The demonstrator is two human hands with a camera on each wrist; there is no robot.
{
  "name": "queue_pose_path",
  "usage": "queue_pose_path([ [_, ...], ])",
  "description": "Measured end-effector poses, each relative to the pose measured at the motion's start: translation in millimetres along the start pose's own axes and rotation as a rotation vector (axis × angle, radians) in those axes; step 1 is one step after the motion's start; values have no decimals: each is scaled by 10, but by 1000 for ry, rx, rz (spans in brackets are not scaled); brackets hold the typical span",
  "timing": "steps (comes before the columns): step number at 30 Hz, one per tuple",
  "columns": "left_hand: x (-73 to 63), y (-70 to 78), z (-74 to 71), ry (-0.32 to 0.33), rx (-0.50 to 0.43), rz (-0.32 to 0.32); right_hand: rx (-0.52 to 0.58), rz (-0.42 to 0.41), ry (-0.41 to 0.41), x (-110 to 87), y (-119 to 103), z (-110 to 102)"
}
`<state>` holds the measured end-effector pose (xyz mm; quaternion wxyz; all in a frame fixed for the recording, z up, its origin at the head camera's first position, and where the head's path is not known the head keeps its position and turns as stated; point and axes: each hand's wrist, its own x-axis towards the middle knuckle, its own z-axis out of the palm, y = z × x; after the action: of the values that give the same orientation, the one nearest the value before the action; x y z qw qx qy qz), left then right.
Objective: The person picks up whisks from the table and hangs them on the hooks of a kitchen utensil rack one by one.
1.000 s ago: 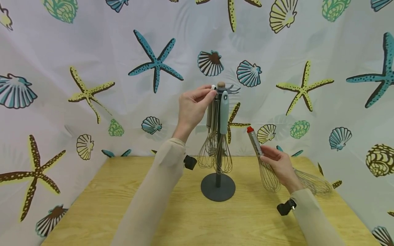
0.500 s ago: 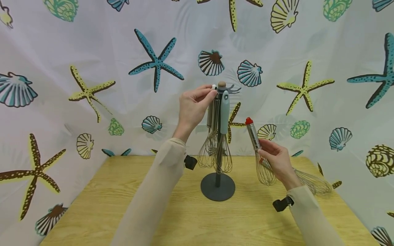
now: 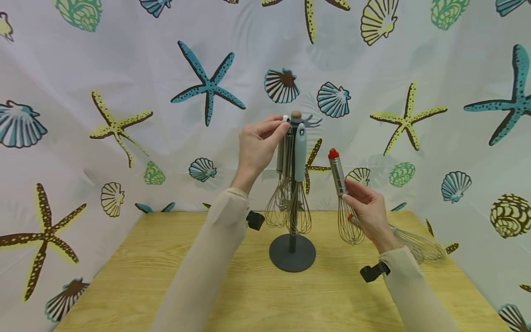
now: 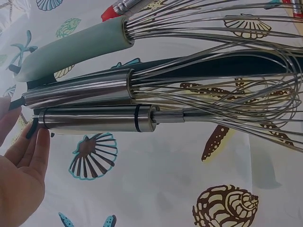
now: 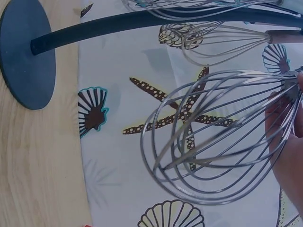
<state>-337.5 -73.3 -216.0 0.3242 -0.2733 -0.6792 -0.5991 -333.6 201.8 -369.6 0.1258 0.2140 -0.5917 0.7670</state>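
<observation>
My left hand (image 3: 259, 145) is at the top of a dark whisk stand (image 3: 292, 258), its thumb and fingers pinching the upper end of a hanging steel whisk (image 4: 94, 119). Beside that one hang another steel whisk (image 4: 85, 92) and a whisk with a pale blue-green handle (image 3: 300, 157), wire loops down. To the right of the stand, my right hand (image 3: 369, 212) grips a red-tipped steel whisk (image 3: 337, 173) where handle meets wires, nearly upright above the table. Its wire loops (image 5: 213, 142) fill the middle of the right wrist view.
Another red-tipped whisk (image 3: 419, 244) lies on the wooden table (image 3: 249, 299) behind my right wrist. Empty hooks (image 3: 312, 121) stick out at the right of the stand's top. A white sheet (image 3: 232, 175) printed with shells and starfish surrounds the table's back and sides.
My right hand has risen and moved left toward the stand with the red-tipped whisk, which now stands more upright. My left hand stays at the stand's top.
</observation>
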Motion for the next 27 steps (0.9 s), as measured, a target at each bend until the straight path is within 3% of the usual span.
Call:
queue_pose_path([
  [11,-5,1,-9,-3,8,1,51,-51,-12,37,-152,110],
  [27,-4,-18,-5,-1,9,4,39,-88,-43,57,-426,321],
])
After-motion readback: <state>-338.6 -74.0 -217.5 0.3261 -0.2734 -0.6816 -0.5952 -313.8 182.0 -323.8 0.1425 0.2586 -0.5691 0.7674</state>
